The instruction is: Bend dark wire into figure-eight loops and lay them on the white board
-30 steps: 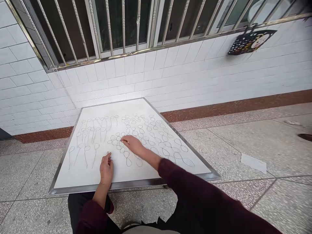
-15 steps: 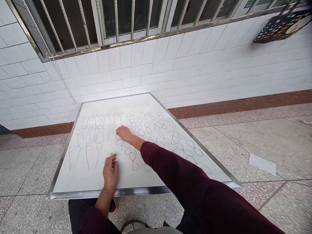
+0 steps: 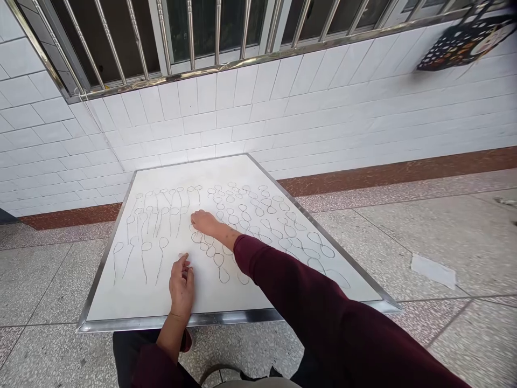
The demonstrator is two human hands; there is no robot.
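Note:
My right hand (image 3: 204, 222) rests near the middle of the white board (image 3: 121, 302), its fingers pinched together. What lies between these fingertips is too small to make out. Left of it are rows of thin dark loops with long tails, such as one loop (image 3: 163, 243) in the front row. To its right spread many figure-eight loops (image 3: 220, 261) of the same thin line. Nearer the front edge lies my left hand (image 3: 181, 288), holding nothing visible, its fingers loosely bent and apart. A small pale spot shows beside its fingertips.
A metal edge (image 3: 137, 324) frames the board. Behind it stand a white tiled wall (image 3: 226, 121) and a barred window (image 3: 218, 32). A dotted bag (image 3: 452, 48) hangs at upper right. On the floor at right lies a white sheet (image 3: 433, 270).
The view has shifted very slightly. My right hand has barely moved on the board, and my left hand stays in nearly the same place.

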